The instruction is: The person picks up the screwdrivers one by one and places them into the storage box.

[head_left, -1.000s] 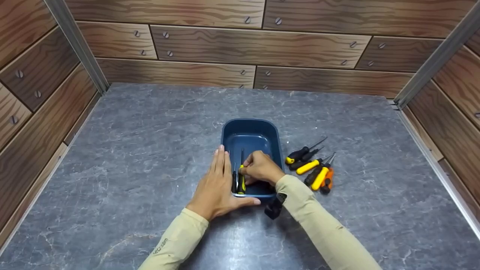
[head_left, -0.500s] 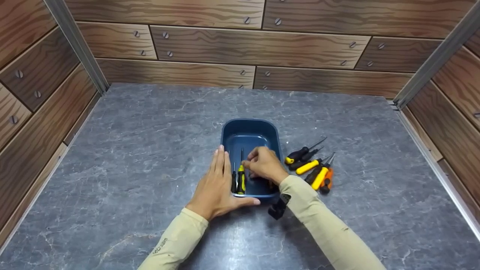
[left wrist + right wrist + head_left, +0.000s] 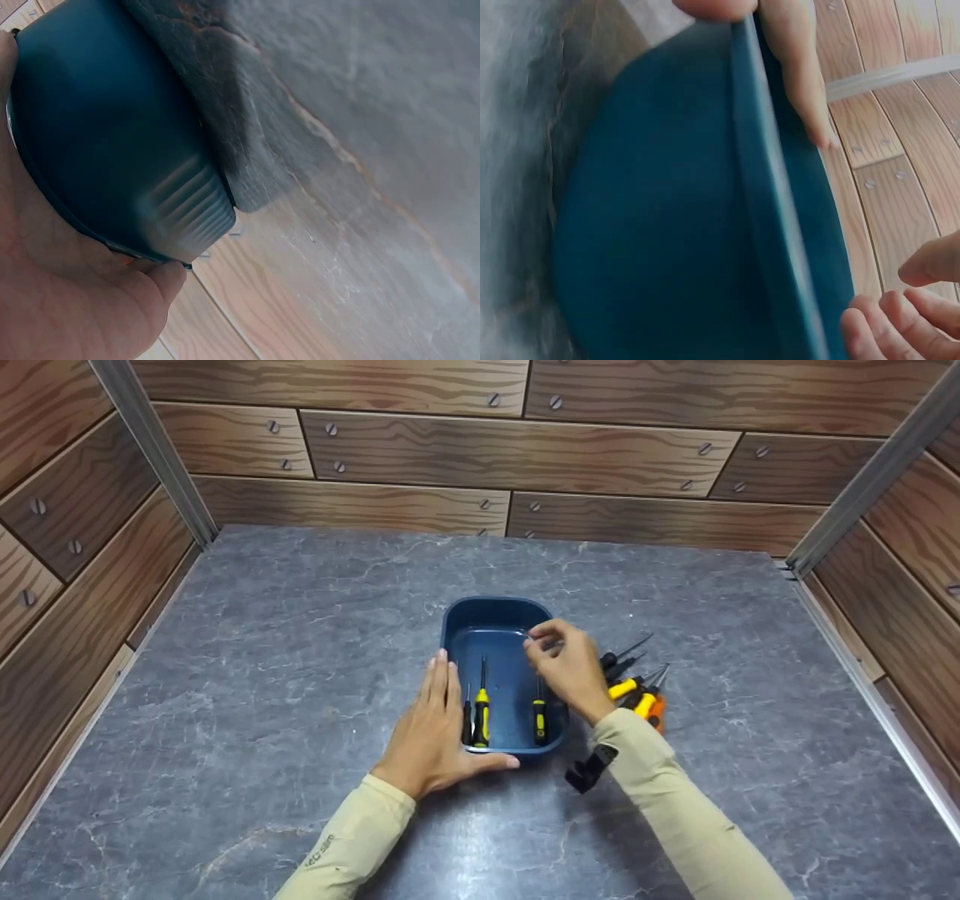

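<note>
A dark blue tray (image 3: 498, 612) sits mid-table. Inside lie a small black screwdriver (image 3: 468, 721), a yellow-and-black one (image 3: 481, 715) beside it, and another yellow-and-black one (image 3: 538, 718) along the right wall. My left hand (image 3: 437, 714) lies flat against the tray's left side, thumb along its near edge; the left wrist view shows the thumb (image 3: 154, 289) under the tray wall (image 3: 112, 135). My right hand (image 3: 561, 661) hovers over the tray's right rim, fingers loosely curled and holding nothing. The right wrist view shows its fingertips (image 3: 900, 315) beside the tray (image 3: 667, 225).
A pile of several screwdrivers (image 3: 636, 684) with yellow, black and orange handles lies on the grey stone table (image 3: 300, 660) just right of the tray, partly hidden by my right hand. Wood-panel walls (image 3: 517, 457) enclose the table at the back and on both sides.
My right hand let go of the yellow-and-black screwdriver at the tray's left, then rose and moved right, uncovering a third screwdriver. The left hand stayed put.
</note>
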Available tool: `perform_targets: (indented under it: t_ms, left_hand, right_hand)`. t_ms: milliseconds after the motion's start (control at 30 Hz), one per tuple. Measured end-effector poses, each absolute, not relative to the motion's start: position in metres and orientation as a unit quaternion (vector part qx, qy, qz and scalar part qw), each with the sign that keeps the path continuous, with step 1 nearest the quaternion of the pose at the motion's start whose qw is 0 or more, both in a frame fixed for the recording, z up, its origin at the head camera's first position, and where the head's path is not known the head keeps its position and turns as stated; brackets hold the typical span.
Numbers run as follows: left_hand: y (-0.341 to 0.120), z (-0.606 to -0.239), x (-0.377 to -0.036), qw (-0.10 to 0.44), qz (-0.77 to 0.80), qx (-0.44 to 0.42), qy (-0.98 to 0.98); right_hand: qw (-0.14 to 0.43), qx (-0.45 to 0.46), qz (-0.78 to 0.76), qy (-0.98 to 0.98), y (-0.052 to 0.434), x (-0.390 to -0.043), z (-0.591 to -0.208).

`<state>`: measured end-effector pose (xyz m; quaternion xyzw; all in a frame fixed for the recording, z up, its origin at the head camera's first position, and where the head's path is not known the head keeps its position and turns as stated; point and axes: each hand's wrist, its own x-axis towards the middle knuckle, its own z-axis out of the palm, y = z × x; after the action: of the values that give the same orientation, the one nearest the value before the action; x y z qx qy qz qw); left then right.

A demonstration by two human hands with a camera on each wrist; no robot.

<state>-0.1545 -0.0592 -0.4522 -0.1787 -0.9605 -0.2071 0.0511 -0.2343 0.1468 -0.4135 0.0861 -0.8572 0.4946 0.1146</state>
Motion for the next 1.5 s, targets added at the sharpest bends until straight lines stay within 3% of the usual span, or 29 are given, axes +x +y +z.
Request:
perform_targets:
  t_ms: [467, 1000, 1267, 1500]
  left_hand:
    - [-0.059, -0.451, -0.154, 0.039, -0.206, -0.173, -0.962]
    - [-0.058, -0.451, -0.155, 0.034, -0.205, -0.175, -0.962]
    - [-0.058, -0.451, -0.154, 0.041, -0.216, -0.174, -0.960]
    - [-0.058, -0.450, -0.154, 0.040, -0.208, -0.174, -0.962]
  right_hand:
    - [0.172, 0.003, 0.394, -0.903, 0.222, -0.242, -0.416]
    - [-0.004, -0.088, 0.311, -0.946, 0.312, -0.230, -0.429]
    - [-0.131, -0.095, 0.393, -0.905, 0.328, -0.225, -0.433]
    - [-0.154, -0.098, 0.411, -0.893, 0.330, -0.223, -0.437]
